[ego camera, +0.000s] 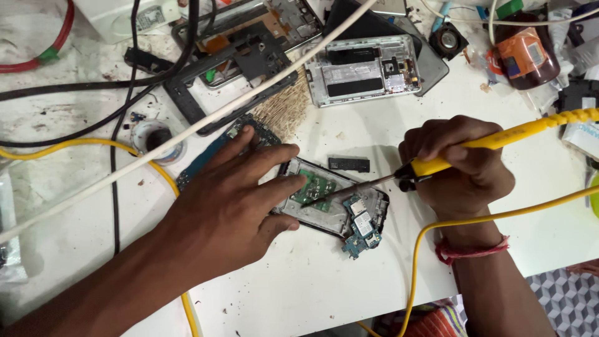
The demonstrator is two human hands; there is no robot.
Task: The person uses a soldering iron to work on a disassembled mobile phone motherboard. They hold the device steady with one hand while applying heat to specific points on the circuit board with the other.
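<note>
White table [324, 281], scuffed and speckled with debris, carries everything, and nearest the camera the two forearms come up from the lower edge. One left hand [234, 200] lies flat with fingers spread, not curled on anything, its fingertips pressing the near-left edge of the opened phone [334, 206] to steady it; the phone lies near the middle of the table, between the two hands. One right hand [458, 165], with a red thread at the wrist, has its grip pressed together around the yellow handle of a soldering iron [437, 163], whose dark tip slants down to the small green board [315, 187] seated in the phone's frame. One blue circuit board [363, 232] hangs off the phone's near-right corner. By the look of it the step in hand is work on a joint on the green board; the next move seems to call for a steady tip held to one spot while the left hand keeps the frame from sliding. Just beyond the phone lies one small black part [349, 164]. Farther back sit two more stripped phone frames, a dark one [234, 68] and a silver one [368, 68], with one brush [287, 106] between them. Two yellow cords show, one [93, 146] on the left and one [499, 218] trailing from the right, plus one white cable [187, 131] crossing diagonally.
</note>
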